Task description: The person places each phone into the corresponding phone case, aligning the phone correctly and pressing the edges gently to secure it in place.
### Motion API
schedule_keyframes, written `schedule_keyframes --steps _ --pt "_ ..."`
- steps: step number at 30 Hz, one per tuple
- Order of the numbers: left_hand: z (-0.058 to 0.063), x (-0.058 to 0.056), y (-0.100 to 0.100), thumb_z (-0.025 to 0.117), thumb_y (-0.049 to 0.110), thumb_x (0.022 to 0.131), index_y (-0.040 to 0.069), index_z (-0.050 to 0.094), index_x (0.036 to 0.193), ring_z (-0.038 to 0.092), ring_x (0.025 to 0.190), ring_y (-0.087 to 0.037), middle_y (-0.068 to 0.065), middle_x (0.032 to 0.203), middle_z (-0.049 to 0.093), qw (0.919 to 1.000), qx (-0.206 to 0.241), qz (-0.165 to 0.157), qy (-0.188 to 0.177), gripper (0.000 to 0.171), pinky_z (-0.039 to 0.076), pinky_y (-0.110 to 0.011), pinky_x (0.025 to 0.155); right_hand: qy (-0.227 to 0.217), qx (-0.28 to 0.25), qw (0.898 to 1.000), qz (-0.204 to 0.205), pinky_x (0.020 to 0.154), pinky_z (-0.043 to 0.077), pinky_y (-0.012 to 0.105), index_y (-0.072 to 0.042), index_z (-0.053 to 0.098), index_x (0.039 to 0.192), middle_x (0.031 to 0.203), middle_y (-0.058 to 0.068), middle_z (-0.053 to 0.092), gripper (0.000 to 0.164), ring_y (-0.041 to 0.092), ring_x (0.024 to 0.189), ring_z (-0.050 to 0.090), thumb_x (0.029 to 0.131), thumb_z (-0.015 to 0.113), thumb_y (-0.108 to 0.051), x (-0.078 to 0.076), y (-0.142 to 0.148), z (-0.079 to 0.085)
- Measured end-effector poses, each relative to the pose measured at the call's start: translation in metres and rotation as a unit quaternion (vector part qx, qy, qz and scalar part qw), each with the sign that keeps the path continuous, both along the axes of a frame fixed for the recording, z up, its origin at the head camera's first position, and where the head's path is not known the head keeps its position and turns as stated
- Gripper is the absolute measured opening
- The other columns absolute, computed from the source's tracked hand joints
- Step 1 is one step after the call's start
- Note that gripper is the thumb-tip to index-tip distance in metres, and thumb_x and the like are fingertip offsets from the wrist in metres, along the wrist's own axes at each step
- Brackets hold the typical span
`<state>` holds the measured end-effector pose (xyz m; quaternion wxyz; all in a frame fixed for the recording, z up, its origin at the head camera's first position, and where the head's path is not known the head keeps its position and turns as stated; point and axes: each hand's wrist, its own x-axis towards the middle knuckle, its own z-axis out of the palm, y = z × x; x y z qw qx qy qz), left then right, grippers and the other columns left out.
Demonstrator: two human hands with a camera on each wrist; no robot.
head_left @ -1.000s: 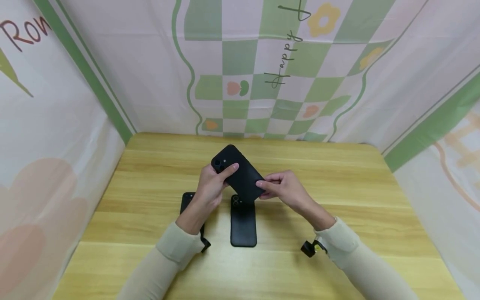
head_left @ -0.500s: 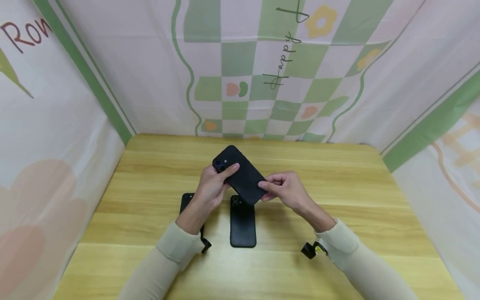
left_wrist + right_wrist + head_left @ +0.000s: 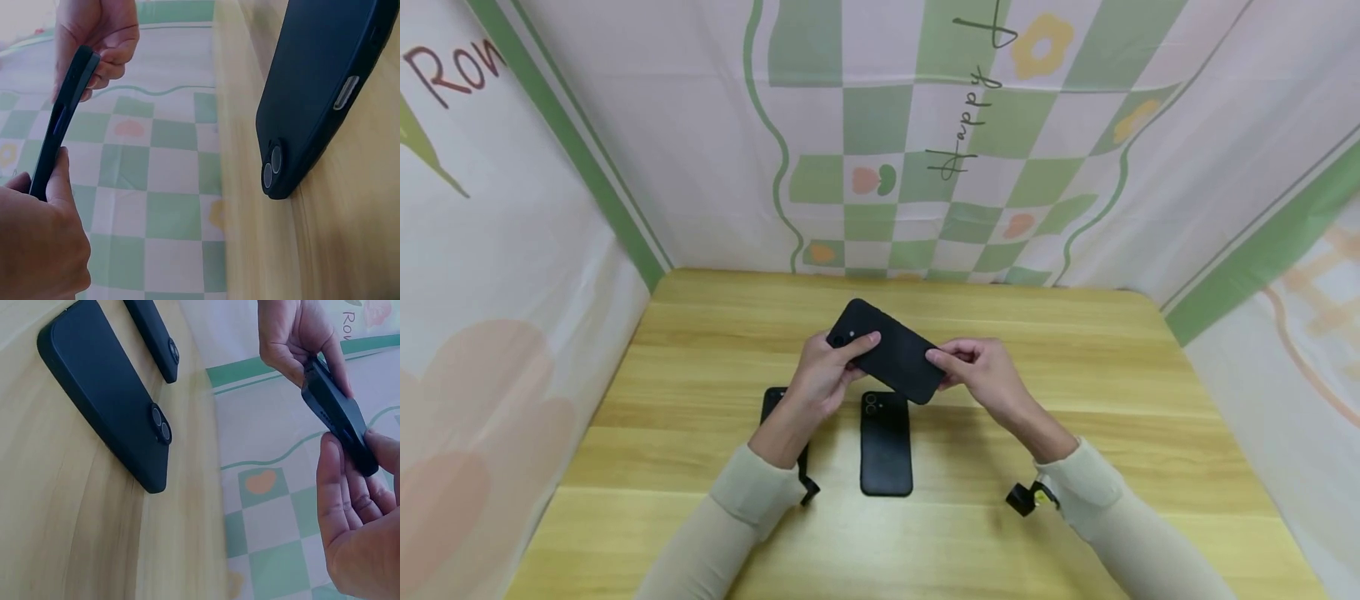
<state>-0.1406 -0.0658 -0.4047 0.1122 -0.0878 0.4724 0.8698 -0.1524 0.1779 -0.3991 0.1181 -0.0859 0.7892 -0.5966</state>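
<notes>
A black phone (image 3: 897, 353) with camera lenses at its upper left end is held above the table, back facing up, slanting down to the right. My left hand (image 3: 822, 377) grips its lens end, thumb across the back and partly over the lenses. At the opposite end, my right hand (image 3: 987, 377) pinches a corner between thumb and fingers. The left wrist view shows this phone (image 3: 65, 119) edge-on, with a slot along its side. Below it, a second black phone (image 3: 886, 454) lies lens side up. A third black phone (image 3: 772, 402) is mostly hidden under my left forearm.
The wooden table (image 3: 700, 333) carries the two lying phones side by side. Behind it hangs a patterned cloth (image 3: 880, 117), with more cloth at both sides. A small black wrist camera (image 3: 1021, 498) sticks out from the right sleeve.
The held phone has turned closer to level, its lower end swinging up and right. My right hand has shifted slightly right with that corner. The lying phones have stayed in place.
</notes>
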Motion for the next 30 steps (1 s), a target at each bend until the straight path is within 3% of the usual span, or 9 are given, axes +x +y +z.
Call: schedule_keyframes --steps 7,14,20,26,30 --pt "-0.002 0.002 0.002 0.066 -0.001 0.103 -0.007 0.057 0.135 0.074 0.11 -0.024 -0.015 0.124 0.067 0.9997 0.022 -0.003 0.009 0.034 0.062 -0.036 0.094 -0.001 -0.021 0.999 -0.028 0.074 0.066 0.034 0.01 0.075 0.11 0.091 0.005 0.078 0.032 0.02 0.073 0.076 0.102 0.075 -0.021 -0.003 0.0 0.003" --pt "-0.001 0.002 0.002 0.065 0.0 0.103 -0.005 0.054 0.139 0.069 0.122 -0.029 -0.018 0.132 0.062 0.9983 0.049 0.026 0.018 0.038 0.059 -0.037 0.1 -0.035 -0.073 0.996 -0.026 0.078 0.067 0.042 0.013 0.071 0.108 0.09 0.009 0.079 0.031 0.023 0.077 0.078 0.102 0.073 -0.017 -0.003 -0.003 0.005" --pt "0.0 0.0 0.003 0.066 0.0 0.103 -0.005 0.051 0.142 0.066 0.126 -0.028 -0.018 0.135 0.06 0.9962 0.071 0.048 0.011 0.042 0.058 -0.036 0.102 -0.059 -0.079 0.995 0.006 0.08 0.066 0.045 0.011 0.07 0.096 0.089 0.013 0.076 0.028 0.03 0.08 0.079 0.103 0.072 -0.016 0.001 -0.007 0.004" --pt "0.001 -0.001 0.005 0.068 0.001 0.102 -0.004 0.051 0.144 0.064 0.128 -0.029 -0.018 0.137 0.06 0.9956 0.072 0.06 0.0 0.045 0.058 -0.035 0.102 -0.081 -0.095 0.991 0.041 0.087 0.062 0.054 0.015 0.072 0.104 0.093 0.023 0.079 0.028 0.033 0.086 0.08 0.105 0.069 -0.013 0.003 -0.01 0.001" --pt "0.002 -0.001 0.007 0.067 0.0 0.103 -0.004 0.051 0.145 0.065 0.127 -0.029 -0.018 0.136 0.061 0.9956 0.069 0.064 0.001 0.045 0.058 -0.035 0.102 -0.099 -0.105 0.988 0.05 0.086 0.063 0.05 0.018 0.07 0.107 0.097 0.025 0.079 0.028 0.03 0.087 0.08 0.104 0.069 -0.01 0.005 -0.012 0.0"
